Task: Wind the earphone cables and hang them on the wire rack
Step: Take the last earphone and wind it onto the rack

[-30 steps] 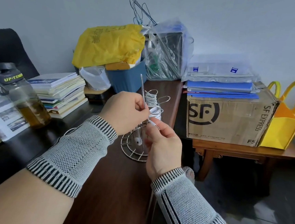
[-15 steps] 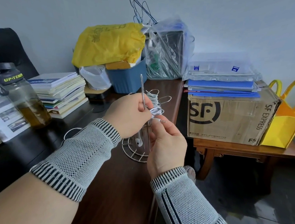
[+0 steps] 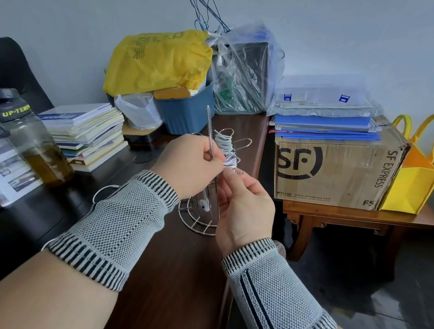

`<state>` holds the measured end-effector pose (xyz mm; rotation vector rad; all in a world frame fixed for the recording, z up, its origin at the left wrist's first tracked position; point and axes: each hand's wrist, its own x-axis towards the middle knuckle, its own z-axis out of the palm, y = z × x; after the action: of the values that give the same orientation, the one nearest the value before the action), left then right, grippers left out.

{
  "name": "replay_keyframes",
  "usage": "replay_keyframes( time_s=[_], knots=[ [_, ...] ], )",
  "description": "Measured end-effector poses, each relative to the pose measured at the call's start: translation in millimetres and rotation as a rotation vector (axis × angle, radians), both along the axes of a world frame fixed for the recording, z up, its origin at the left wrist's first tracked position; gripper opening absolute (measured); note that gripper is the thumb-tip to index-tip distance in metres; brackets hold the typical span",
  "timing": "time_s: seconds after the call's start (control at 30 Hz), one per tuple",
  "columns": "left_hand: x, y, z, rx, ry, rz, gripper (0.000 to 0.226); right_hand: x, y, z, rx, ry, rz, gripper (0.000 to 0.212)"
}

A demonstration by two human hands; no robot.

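As the right hand [image 3: 243, 208] draws the plug [image 3: 239, 172] rightward, the left hand [image 3: 186, 167] keeps pinching the white earphone coil [image 3: 230, 160] before the wire rack [image 3: 201, 215], winding nearly finished.

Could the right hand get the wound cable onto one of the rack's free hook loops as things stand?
Probably yes. The right hand pinches the cable just below the rack's right hook loop, which looks bare, with nothing between. The left hand holds a twisted tie beside it.

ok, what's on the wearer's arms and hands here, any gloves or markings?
No gloves: left hand and right hand are bare. Each wrist wears a grey knit wrist sleeve with black-and-white striped cuffs, left wrist sleeve and right wrist sleeve; the right one shows a dark lengthwise stripe. Forearms bare.
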<state>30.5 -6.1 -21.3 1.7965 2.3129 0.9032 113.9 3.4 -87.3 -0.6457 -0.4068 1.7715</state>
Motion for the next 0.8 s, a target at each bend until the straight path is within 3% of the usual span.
replay_keyframes(
  time_s=[0.13, 0.23, 0.27, 0.8],
  knots=[
    [-5, -2, -7, -0.007, -0.074, -0.073, 0.018, 0, 0, 3, 0.001, 0.022, 0.013, 0.021],
    [-8, -2, -10, 0.009, -0.131, -0.134, 0.025, -1, -1, 6, -0.031, 0.044, -0.012, 0.008],
    [-9, -2, -10, 0.01, -0.139, -0.143, 0.026, -2, -1, 6, -0.051, 0.048, -0.03, 0.014],
    [-12, -3, -5, -0.053, -0.104, -0.14, 0.018, -5, 4, 2, -0.038, -0.1, -0.075, 0.012]
  ],
)
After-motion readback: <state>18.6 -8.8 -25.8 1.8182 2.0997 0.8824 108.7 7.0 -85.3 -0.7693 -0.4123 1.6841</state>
